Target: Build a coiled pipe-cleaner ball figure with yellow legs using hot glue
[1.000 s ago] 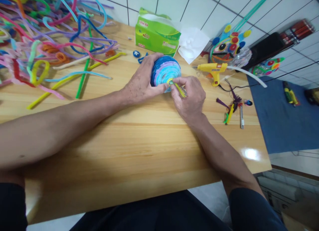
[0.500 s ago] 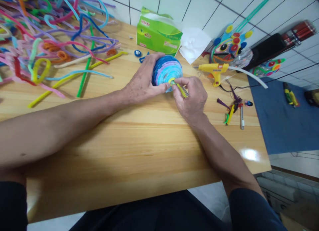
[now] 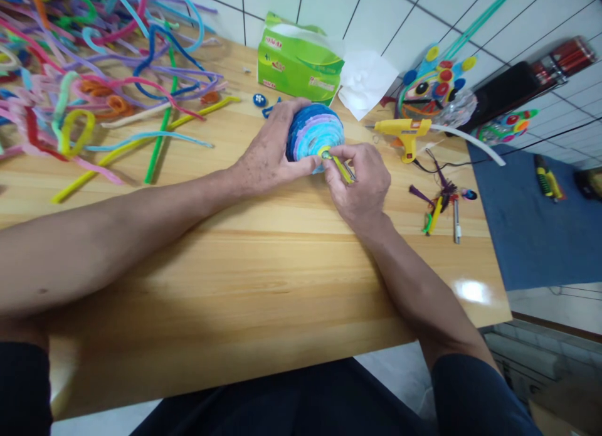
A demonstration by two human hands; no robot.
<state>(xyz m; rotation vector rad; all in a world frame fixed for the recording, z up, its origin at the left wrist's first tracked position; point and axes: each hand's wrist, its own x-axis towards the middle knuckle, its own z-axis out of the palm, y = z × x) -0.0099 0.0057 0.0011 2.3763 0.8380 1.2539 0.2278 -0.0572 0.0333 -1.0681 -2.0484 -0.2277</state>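
A round craft piece (image 3: 317, 128) coiled from blue, purple and light-blue pipe cleaner is tilted up above the table, with a yellow centre. Wrapped round its left side is my left hand (image 3: 275, 150), the thumb reaching to the centre. My right hand (image 3: 361, 177) pinches a thin yellow strip, seemingly a pipe cleaner (image 3: 345, 170), whose tip meets the yellow centre. My fingers partly cover the strip. Just behind the coiled piece lie a small dark-blue ornament with white dots (image 3: 259, 100) and a bit of blue pipe cleaner.
Tangled coloured pipe cleaners (image 3: 113, 78) fill the back left. A green tissue pack (image 3: 301, 59) and crumpled tissue (image 3: 367, 85) stand by the tiled wall. At the right are a yellow glue gun (image 3: 404, 135) with its cord, a decorated bottle (image 3: 430, 91), and a silver pen-like knife (image 3: 457, 221).
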